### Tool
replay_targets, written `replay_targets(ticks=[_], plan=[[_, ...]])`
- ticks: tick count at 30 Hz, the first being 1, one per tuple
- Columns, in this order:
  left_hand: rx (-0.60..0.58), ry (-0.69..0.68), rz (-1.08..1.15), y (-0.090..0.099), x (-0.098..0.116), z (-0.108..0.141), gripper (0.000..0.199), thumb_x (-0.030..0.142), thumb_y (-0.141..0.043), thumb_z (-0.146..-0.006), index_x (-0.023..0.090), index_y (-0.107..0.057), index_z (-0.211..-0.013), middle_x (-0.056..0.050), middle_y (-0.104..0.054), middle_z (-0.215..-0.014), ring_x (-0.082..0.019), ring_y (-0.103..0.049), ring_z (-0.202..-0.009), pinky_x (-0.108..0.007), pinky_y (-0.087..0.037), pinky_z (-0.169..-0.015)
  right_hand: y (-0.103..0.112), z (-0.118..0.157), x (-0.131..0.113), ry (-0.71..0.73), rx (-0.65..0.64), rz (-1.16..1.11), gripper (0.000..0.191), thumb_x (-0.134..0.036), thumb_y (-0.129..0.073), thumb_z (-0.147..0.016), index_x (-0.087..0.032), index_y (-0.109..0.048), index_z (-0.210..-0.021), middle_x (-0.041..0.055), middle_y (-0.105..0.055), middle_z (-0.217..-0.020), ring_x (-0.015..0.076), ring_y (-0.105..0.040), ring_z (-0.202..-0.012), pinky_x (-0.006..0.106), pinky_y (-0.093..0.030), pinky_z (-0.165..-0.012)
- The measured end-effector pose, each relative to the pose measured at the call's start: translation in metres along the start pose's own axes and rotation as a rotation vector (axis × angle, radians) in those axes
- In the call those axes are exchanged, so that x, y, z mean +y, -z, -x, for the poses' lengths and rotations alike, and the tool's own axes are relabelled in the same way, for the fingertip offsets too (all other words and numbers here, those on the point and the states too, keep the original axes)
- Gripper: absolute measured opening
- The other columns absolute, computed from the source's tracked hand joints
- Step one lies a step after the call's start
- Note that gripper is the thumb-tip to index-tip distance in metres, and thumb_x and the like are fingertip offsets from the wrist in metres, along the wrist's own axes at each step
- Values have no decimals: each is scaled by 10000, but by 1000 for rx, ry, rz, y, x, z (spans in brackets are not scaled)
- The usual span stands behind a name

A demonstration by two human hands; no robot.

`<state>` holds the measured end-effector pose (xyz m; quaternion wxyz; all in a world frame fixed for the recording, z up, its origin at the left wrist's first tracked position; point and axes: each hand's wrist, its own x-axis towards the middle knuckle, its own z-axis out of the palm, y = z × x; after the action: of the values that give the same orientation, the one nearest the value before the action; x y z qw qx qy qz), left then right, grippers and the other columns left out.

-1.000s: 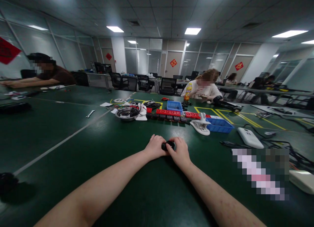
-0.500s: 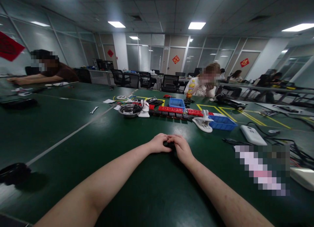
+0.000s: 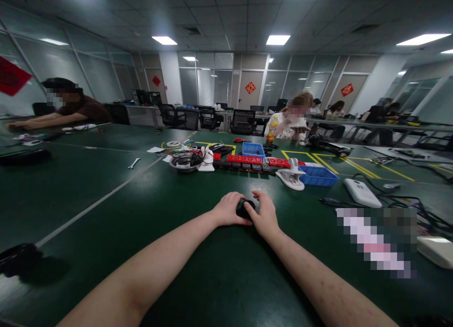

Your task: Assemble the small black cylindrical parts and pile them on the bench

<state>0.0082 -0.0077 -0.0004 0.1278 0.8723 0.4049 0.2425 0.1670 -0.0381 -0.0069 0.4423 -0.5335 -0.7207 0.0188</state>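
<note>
A small rounded black object (image 3: 245, 208) is between my two hands at the middle of the green table (image 3: 198, 280). My left hand (image 3: 230, 209) is wrapped round its left side, thumb at the near edge. My right hand (image 3: 264, 214) touches its right side with the thumb, while the other fingers are raised and apart from it. Beyond the hands lies a row of red and black blocks (image 3: 244, 159), with a metal bowl (image 3: 185, 163) at its left and a white clip-like stand (image 3: 292, 176) at its right.
Blue bins (image 3: 318, 175) stand behind and right. A wrench (image 3: 134, 163) lies at left, a black object (image 3: 21, 258) at the near left. White boxes (image 3: 361, 193) and black cables are at right. Two people sit across the table; others are farther back.
My right hand has opened, its fingers lifting off the black object, which now shows more. The person opposite now has a pale object near the face. The view has shifted slightly.
</note>
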Motion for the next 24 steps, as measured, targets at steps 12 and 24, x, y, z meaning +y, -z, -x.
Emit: replay_targets(ticks=[12, 24], plan=[[40, 16, -112, 0, 7, -3, 323, 448, -672, -617, 175, -580, -764, -61, -558, -876, -254, -509, -888, -396, -389, -868, -1, -2, -6, -25, -82, 41, 196, -362, -580, -732, -184, -533, -801, 55, -568, -800, 225, -520, -775, 353, -409, -702], [-39, -36, 32, -3, -9, -5, 363, 390, -699, -609, 167, -646, -891, -56, -593, -1018, -241, -503, -1010, -326, -399, -905, 7, -6, -8, 110, -181, -17, 242, -169, -514, -719, -178, -636, -928, 65, -619, -902, 224, -525, -849, 370, -409, -777]])
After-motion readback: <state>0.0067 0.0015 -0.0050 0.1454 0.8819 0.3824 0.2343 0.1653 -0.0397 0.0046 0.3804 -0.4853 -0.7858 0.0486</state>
